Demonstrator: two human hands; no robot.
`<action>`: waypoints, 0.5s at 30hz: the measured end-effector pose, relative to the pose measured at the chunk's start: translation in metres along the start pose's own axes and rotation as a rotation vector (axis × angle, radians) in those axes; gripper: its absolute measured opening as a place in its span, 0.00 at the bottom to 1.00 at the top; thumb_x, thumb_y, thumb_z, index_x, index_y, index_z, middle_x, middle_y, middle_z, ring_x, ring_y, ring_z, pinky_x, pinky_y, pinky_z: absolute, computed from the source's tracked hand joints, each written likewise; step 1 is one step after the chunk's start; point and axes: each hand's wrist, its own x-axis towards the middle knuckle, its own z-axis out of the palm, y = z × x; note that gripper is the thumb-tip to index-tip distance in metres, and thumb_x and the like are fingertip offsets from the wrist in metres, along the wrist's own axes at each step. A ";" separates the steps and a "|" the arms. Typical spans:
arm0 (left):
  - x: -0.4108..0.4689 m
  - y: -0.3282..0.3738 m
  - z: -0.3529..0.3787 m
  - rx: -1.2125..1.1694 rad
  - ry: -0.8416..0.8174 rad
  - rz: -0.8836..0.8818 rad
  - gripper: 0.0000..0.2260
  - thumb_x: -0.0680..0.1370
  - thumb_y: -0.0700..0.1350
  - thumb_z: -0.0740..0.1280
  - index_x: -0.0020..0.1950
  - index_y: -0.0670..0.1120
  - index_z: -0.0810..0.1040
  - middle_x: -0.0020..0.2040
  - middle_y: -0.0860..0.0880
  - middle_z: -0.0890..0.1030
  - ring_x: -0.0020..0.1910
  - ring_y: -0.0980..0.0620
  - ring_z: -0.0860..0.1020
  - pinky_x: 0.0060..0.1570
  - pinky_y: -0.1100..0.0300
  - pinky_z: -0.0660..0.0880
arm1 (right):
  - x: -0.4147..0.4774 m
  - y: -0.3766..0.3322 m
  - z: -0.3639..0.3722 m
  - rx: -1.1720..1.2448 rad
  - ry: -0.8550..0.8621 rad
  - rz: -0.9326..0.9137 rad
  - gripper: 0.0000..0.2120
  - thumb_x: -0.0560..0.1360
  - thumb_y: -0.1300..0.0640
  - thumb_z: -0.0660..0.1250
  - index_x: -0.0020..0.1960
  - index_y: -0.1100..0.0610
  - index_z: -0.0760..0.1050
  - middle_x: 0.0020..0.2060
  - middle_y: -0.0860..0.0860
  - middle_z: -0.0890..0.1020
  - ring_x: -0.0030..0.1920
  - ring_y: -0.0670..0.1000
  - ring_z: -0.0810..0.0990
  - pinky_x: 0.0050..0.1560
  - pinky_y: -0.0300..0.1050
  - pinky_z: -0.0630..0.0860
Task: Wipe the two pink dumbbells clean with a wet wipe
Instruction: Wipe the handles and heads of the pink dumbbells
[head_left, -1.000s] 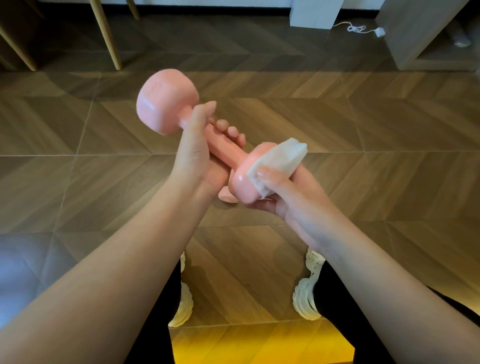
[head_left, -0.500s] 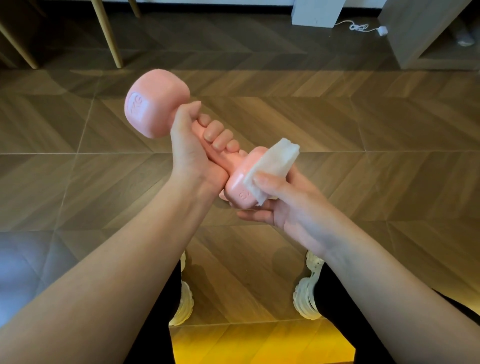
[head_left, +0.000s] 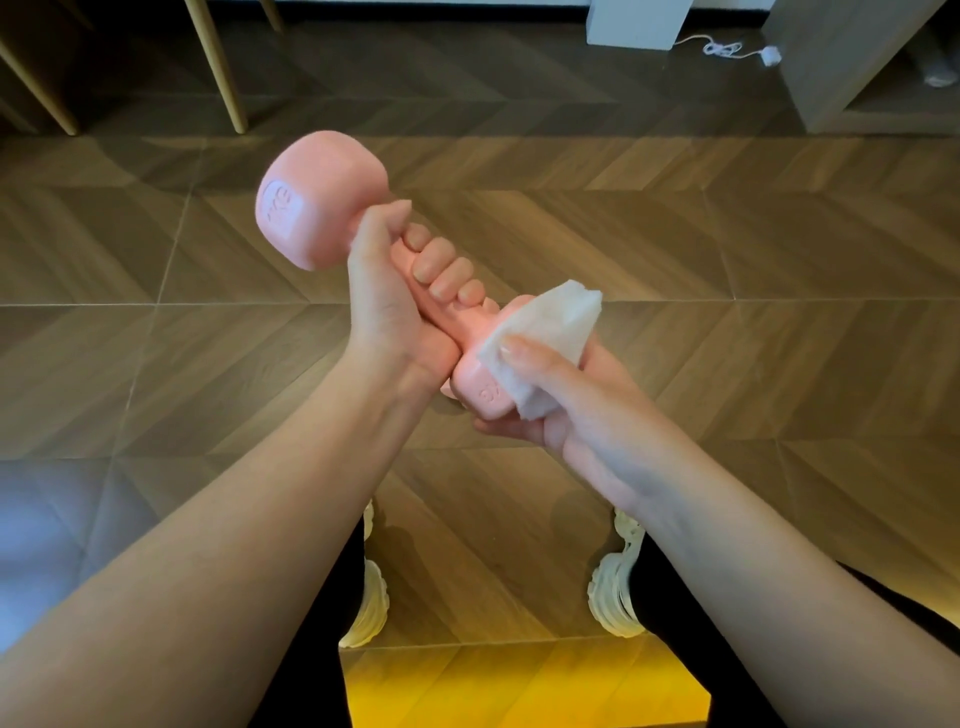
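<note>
Floor (head_left: 779, 364): wood planks in a herringbone pattern, filling the frame.

Forearms: both bare. They enter from 7 and 5 o'clock and meet just above centre.

Cabinet (head_left: 841, 62): grey, at 1 o'clock, standing on the floor. Pale wooden legs (head_left: 218, 67) slant at 11 o'clock.

Dumbbell (head_left: 322, 208): one pink dumbbell in view, held in the air over the floor and touching nothing but the hands and the wipe. Its long axis runs from 10 o'clock to 4 o'clock. The far head is tilted up and bare, with raised lettering on its flat face. The near head sits lower, at frame centre.

Left hand (head_left: 384, 306): wrapped around the handle. Four fingers (head_left: 441, 270) curl over the shaft, side by side and clamped tight. The thumb lies along the shaft toward the far head. The handle is almost wholly hidden in this grip.

Right hand (head_left: 566, 410): cups the near head from below and from the 4 o'clock side. The fingers are curled under the head, and the thumb is laid across the top.

Wet wipe (head_left: 545, 332): white and crumpled, draped over the near head on its 3 o'clock side. The thumb pins it against the pink surface. A loose corner sticks up toward 1 o'clock.

Shoes (head_left: 615, 597): pale ribbed soles at 6 o'clock, one on each side of the gap between dark trouser legs.

Cable (head_left: 722, 49): white, coiled on the floor at 1 o'clock beside the cabinet.
</note>
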 end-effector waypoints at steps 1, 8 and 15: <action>0.000 -0.001 0.000 0.018 -0.007 0.002 0.17 0.78 0.48 0.61 0.30 0.49 0.63 0.23 0.54 0.58 0.21 0.55 0.58 0.23 0.62 0.62 | 0.001 0.001 0.003 -0.034 0.060 0.000 0.24 0.72 0.51 0.72 0.65 0.55 0.71 0.58 0.62 0.81 0.56 0.62 0.82 0.45 0.53 0.82; 0.002 0.000 0.004 0.026 -0.008 0.005 0.17 0.77 0.47 0.62 0.29 0.48 0.64 0.23 0.53 0.60 0.21 0.54 0.59 0.24 0.61 0.63 | 0.000 -0.007 -0.004 0.097 0.009 0.051 0.26 0.76 0.45 0.65 0.67 0.60 0.71 0.61 0.68 0.78 0.61 0.68 0.78 0.50 0.56 0.82; 0.000 -0.005 0.001 0.024 0.096 0.004 0.14 0.77 0.47 0.65 0.33 0.48 0.66 0.26 0.52 0.68 0.24 0.54 0.69 0.28 0.62 0.73 | 0.001 -0.001 0.000 -0.112 0.069 -0.034 0.27 0.70 0.55 0.76 0.66 0.51 0.69 0.59 0.56 0.81 0.58 0.57 0.82 0.50 0.50 0.81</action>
